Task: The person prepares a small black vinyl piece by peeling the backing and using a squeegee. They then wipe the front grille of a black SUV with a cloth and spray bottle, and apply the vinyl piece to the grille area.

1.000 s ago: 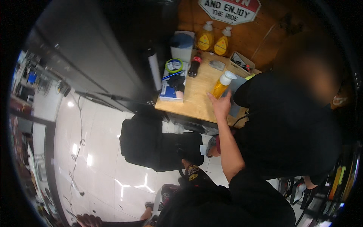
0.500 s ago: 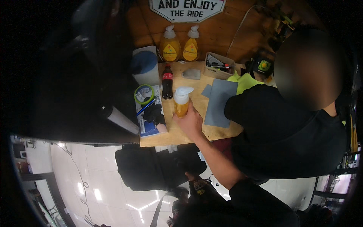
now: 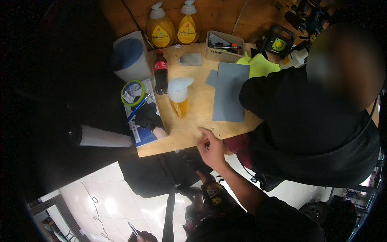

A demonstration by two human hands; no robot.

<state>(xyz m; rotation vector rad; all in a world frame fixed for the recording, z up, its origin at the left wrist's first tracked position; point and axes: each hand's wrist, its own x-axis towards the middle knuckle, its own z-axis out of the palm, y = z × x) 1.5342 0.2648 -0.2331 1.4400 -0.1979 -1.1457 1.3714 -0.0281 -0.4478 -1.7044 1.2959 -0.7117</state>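
An amber bottle [image 3: 179,104] with a large white pump top stands on the wooden tabletop [image 3: 189,131]. Below and right of it my right hand [image 3: 210,150] is at the table's front edge, fingers loosely bent and apart, none on the bottle. At the bottom left, partly cut off, my left hand [image 3: 143,236] is closed on a slim silver object [image 3: 133,228]. Left of the bottle are a cola bottle [image 3: 161,76] and a glove box [image 3: 147,130] with a green tape roll [image 3: 124,99] and blue pen [image 3: 137,109]. Grey sheets [image 3: 229,90] lie to the right.
A person [image 3: 306,137] in black crowds the table's right side. Behind are two yellow pump bottles [image 3: 161,34], a tool bin [image 3: 224,52] and lime cloth [image 3: 261,66]. A white cylinder [image 3: 105,137] is at left, a black padded object [image 3: 141,177] below the table.
My right hand held the amber bottle half a second ago; it has let go and drawn back toward me and the table edge, leaving the bottle standing. The view has also shifted.
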